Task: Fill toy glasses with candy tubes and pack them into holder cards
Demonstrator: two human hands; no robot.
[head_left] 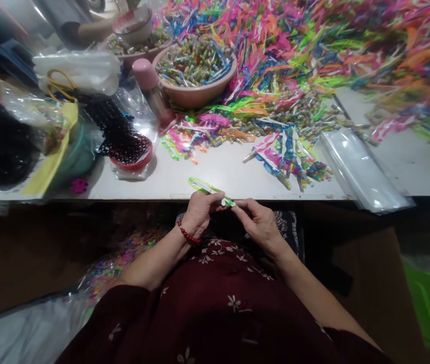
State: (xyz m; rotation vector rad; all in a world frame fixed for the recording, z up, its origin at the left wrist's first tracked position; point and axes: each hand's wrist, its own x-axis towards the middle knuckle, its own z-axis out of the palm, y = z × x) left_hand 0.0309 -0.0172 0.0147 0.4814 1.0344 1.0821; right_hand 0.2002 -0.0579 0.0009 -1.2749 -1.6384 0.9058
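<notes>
A slim green and white plastic piece, shaped like a pen [199, 184], is held just off the front edge of the white table [162, 182]. My left hand [198, 211] is closed round its middle, thumb on top, and wears a red bead bracelet. At its near end, the fingertips of my right hand [261, 221] pinch it, partly covering that end. Farther back on the table lies a small group of similar coloured pieces [285, 146] with short multicoloured sticks. A stack of clear plastic sleeves [362, 169] overhangs the edge to the right.
A pink bowl [196, 96] holds many small sticks beneath a large heap of bright plastic pieces [294, 55]. At left are a pink-capped bottle [146, 76], black netting [114, 126] on a red dish, and a teal container [73, 156]. Another person's arm [93, 31] reaches in behind.
</notes>
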